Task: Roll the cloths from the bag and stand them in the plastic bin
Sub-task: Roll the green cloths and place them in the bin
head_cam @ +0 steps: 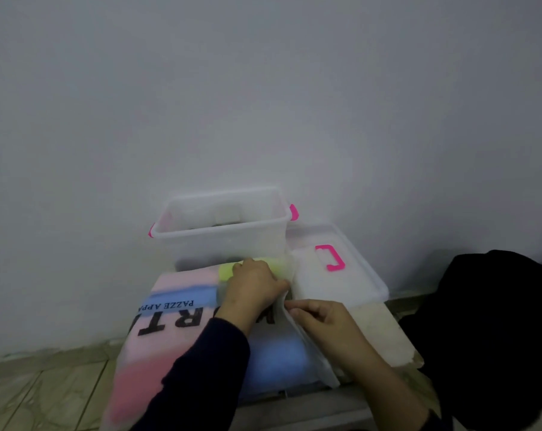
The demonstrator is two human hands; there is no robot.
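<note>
Wall [263, 88], pale grey and bare, fills the top half of what I see. Below it, a strip of tiled floor [30, 393] runs along the bottom left. At the far right sits a big black heap [497, 321], too dark for me to tell what it is.

In the middle lies the bag [170, 353], a frosted plastic one, flat on a low surface, with pink and blue showing through and large black letters printed across it. Its mouth faces the wall.

Just behind the bag stands the bin [220, 234], clear plastic with bright pink clips at both ends. It is open, and pale shapes show through its walls, though I cannot tell what they are. The bin's lid [341, 281] lies flat just to its right, with a pink handle on top.

My left hand [254, 284], in a dark sleeve, rests at the bag's mouth with the fingers curled down onto a yellow-green cloth [279, 264]. That cloth lies partly rolled between the bag and the front of the bin, not yet in the bin.

My right hand [322, 321] is near the left one, pinching the edge of a thin white sheet [310, 353] between thumb and fingertips; I cannot tell whether it is cloth or part of the bag.
</note>
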